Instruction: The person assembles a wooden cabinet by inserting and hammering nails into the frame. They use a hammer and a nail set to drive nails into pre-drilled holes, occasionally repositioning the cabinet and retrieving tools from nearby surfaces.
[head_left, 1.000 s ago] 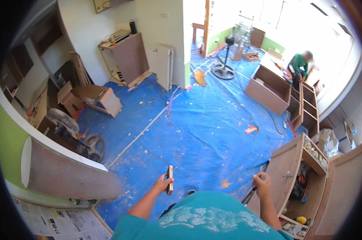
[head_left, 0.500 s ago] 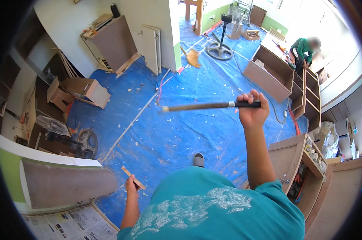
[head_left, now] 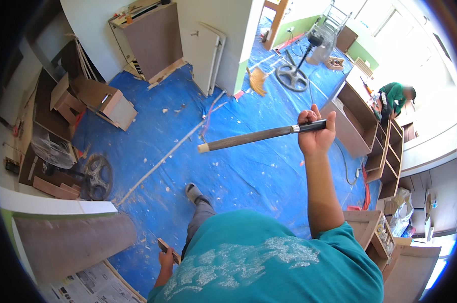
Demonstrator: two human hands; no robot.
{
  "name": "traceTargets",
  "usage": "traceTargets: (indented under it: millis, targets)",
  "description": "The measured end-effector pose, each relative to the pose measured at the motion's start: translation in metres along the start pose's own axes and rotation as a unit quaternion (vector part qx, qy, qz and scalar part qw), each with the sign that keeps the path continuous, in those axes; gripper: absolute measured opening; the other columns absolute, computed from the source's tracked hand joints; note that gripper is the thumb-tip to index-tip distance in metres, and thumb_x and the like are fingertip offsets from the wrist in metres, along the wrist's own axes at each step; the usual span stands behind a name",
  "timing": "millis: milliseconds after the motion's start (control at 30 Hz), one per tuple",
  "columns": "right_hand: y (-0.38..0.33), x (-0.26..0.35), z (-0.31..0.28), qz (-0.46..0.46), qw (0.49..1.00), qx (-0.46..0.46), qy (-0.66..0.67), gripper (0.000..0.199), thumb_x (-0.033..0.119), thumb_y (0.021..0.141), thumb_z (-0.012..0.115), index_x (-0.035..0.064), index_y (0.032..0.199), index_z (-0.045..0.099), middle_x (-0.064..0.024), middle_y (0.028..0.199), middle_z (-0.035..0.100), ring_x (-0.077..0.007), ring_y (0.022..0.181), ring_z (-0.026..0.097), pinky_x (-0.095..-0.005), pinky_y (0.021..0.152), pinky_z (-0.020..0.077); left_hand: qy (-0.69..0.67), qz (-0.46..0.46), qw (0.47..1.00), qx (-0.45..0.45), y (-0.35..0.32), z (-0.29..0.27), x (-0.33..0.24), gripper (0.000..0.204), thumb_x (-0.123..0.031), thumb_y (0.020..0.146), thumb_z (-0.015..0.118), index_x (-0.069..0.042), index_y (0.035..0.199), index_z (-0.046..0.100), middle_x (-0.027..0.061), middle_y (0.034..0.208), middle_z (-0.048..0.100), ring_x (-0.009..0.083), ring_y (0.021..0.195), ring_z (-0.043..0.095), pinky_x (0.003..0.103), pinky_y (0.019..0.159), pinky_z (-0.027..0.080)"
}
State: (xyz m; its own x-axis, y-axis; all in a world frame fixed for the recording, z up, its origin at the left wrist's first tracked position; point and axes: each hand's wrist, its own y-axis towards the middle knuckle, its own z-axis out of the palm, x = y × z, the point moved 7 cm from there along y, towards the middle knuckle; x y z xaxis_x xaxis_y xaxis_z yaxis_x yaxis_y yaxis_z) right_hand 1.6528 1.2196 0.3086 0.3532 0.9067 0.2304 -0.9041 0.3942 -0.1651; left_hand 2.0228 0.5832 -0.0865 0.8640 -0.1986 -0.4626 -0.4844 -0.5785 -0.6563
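Raised in front of me, my right hand (head_left: pixel 316 140) is closed around the black end of a long rod-like tool (head_left: pixel 253 138). The tool has a silver collar, a grey-brown shaft and a pale blunt tip, and it points left, tilted slightly down. Lower, by my left side, my left hand (head_left: pixel 166 260) grips a short flat wooden piece (head_left: pixel 164 245), partly hidden by the fingers. Beneath both hands spreads a blue floor sheet (head_left: pixel 228 187) speckled with debris.
A co-worker (head_left: pixel 397 98) in green bends over wooden cabinet frames (head_left: pixel 385 151) at far right. Fans (head_left: pixel 291 78) stand ahead and at left (head_left: pixel 98 177). A broom head (head_left: pixel 257 82) lies near the wall corner. Wooden boxes (head_left: pixel 107 106) sit at left, and an open cabinet (head_left: pixel 362 218) stands close on my right.
My view has shifted, with a leg now visible stepping at left. The rod-like tool tilts more, its tip lower. My left hand has dropped lower with the wooden piece.
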Motion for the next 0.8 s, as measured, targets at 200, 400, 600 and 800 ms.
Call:
traceTargets:
  millis: [200, 400, 600, 800]
  targets:
    - [0.079, -0.096, 0.037, 0.007, 0.976, 0.012, -0.218, 0.046, 0.046, 0.099, 0.060, 0.0000, 0.098, 0.060, -0.0123, 0.064, 0.055, -0.0278, 0.074, 0.059, -0.0473, 0.086, 0.0503, -0.025, -0.041, 0.998, 0.039, 0.144, -0.045, -0.091, 0.072, -0.039, 0.077, 0.077, 0.008, 0.126, 0.054, 0.0206, 0.089, 0.067, 0.0258, 0.060, 0.065, 0.042, 0.048, 0.049]
    - [0.160, -0.197, 0.043, -0.031, 0.878, 0.043, -0.475, 0.034, 0.036, 0.099, 0.064, 0.0032, 0.090, 0.061, -0.0048, 0.057, 0.049, -0.0208, 0.060, 0.056, -0.0376, 0.065, 0.0500, -0.183, 0.066, 0.981, 0.000, 0.223, -0.108, -0.261, 0.076, -0.038, 0.079, 0.077, 0.002, 0.137, 0.049, 0.0130, 0.086, 0.067, 0.0191, 0.059, 0.063, 0.033, 0.045, 0.045]
    - [0.212, -0.298, -0.074, 0.133, 0.452, 0.131, -0.872, 0.029, 0.030, 0.088, 0.076, 0.0060, 0.076, 0.066, -0.0047, 0.065, 0.063, -0.0157, 0.059, 0.059, -0.0337, 0.058, 0.0488, -0.284, 0.140, 0.948, -0.016, 0.278, -0.109, -0.364, 0.069, -0.033, 0.083, 0.075, 0.003, 0.136, 0.049, 0.0082, 0.081, 0.063, 0.0136, 0.056, 0.059, 0.029, 0.044, 0.044]
    - [0.206, -0.318, -0.279, 0.342, 0.188, 0.219, -0.894, 0.036, 0.046, 0.079, 0.078, 0.0111, 0.088, 0.074, -0.0090, 0.085, 0.074, -0.0247, 0.075, 0.068, -0.0412, 0.073, 0.0544, -0.190, 0.130, 0.972, -0.044, 0.346, -0.126, -0.394, 0.074, -0.038, 0.079, 0.078, 0.004, 0.135, 0.053, 0.0156, 0.098, 0.069, 0.0239, 0.086, 0.069, 0.036, 0.075, 0.054]
